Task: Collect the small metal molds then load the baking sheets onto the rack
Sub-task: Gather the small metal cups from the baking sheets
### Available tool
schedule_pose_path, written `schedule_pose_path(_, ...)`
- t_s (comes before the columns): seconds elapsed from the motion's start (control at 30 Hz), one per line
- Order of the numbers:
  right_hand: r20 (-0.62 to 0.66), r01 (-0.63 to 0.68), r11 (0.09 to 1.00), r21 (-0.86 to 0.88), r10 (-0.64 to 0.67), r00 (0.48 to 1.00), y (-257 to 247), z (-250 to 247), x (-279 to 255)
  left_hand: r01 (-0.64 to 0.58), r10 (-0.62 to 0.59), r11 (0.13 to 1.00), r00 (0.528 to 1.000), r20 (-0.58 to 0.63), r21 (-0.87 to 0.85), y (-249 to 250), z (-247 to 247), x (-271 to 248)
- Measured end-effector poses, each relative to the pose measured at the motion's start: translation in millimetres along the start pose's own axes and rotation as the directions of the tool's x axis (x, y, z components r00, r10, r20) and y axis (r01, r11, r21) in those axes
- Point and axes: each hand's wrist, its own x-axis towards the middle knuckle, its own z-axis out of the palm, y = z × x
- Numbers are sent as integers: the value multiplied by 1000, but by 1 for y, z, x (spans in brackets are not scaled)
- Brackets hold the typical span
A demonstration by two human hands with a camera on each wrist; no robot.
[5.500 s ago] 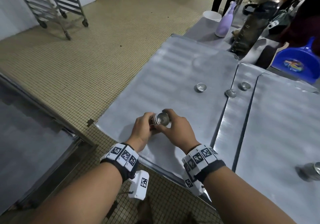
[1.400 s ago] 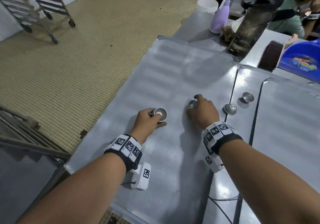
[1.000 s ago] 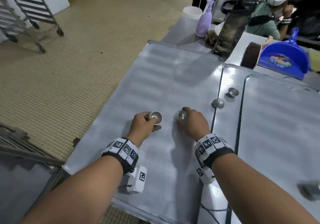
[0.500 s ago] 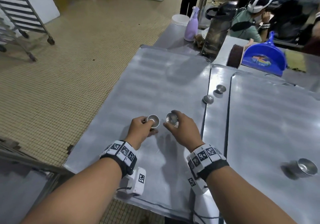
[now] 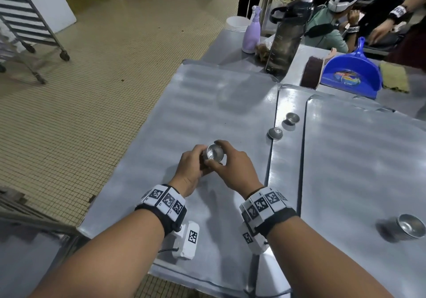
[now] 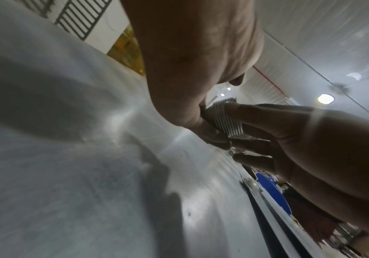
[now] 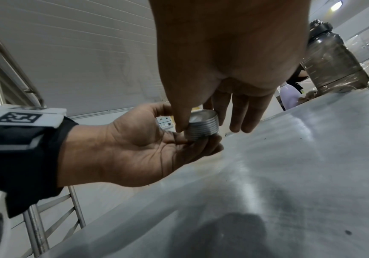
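Note:
A stack of small ribbed metal molds (image 5: 214, 155) (image 7: 202, 126) (image 6: 222, 117) is held between both hands above the left baking sheet (image 5: 207, 104). My left hand (image 5: 193, 166) cradles the stack from below with curled fingers. My right hand (image 5: 230, 164) pinches its top mold between thumb and forefinger. Two loose molds (image 5: 275, 133) (image 5: 292, 118) lie on the narrow sheet strip (image 5: 285, 159) in the middle. Another stack of molds (image 5: 409, 228) stands on the right baking sheet (image 5: 359, 159). The wheeled rack (image 5: 27, 20) stands far left on the tiled floor.
At the table's far end stand a purple spray bottle (image 5: 251, 31), a white tub (image 5: 237, 24), a large dark water bottle (image 5: 287, 39), a brush (image 5: 311, 71) and a blue dustpan (image 5: 351, 71). Other people (image 5: 329, 20) are behind them. A second steel surface (image 5: 30, 251) lies lower left.
My right hand picked a mold off the left sheet and brought it onto the stack in my left hand; both hands now meet around it.

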Motion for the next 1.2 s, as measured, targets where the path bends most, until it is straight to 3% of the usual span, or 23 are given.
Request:
schedule_pose_path(0.17, 93, -17, 999, -27, 20, 995, 21, -15, 13, -4, 4, 999, 1000, 2, 37, 0, 8, 12)
schedule_pose_path(0.3, -41, -117, 987, -114, 113, 993, 63, -42, 28, -25, 22, 978, 1000, 14, 208, -3, 19, 26)
schedule_pose_path(0.43, -182, -269, 944, -192, 235, 955, 102, -69, 52, -68, 54, 928, 997, 48, 366, -9, 32, 39)
schedule_pose_path(0.63, -159, -350, 891, -289, 316, 935, 130, -83, 81, -160, 132, 788, 987, 90, 595, -17, 51, 52)
schedule_pose_path(0.8, -89, -339, 865, -371, 330, 940, 139, -86, 94, -165, 135, 789, 986, 94, 593, -15, 56, 59)
schedule_pose_path(1.2, -70, -268, 921, -283, 259, 963, 120, -80, 88, -138, 141, 858, 990, 31, 494, -17, 49, 49)
